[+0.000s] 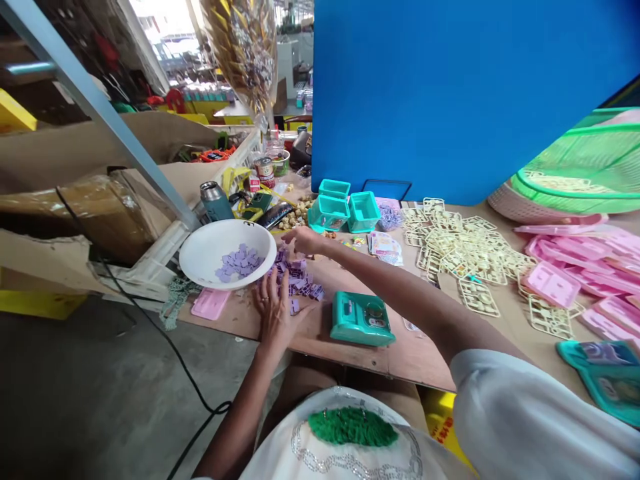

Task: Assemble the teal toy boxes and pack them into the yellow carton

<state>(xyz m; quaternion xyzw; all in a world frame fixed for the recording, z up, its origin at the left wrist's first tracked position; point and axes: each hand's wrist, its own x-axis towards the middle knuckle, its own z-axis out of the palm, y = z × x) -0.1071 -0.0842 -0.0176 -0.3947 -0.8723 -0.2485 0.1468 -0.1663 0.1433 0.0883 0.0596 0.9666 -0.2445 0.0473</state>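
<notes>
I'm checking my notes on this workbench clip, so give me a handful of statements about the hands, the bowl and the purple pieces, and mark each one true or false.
1. The white bowl holds purple pieces. True.
2. The left hand rests flat on the table by the loose purple pile. True.
3. The right hand is inside the bowl. False: it is beyond the pile, outside the bowl.
4. The teal toy sits in the bowl. False: it lies on the table, right of the left hand.
5. The teal boxes stand in front of the blue board. True.
6. The cream part frames lie left of the bowl. False: they lie right of it.
</notes>
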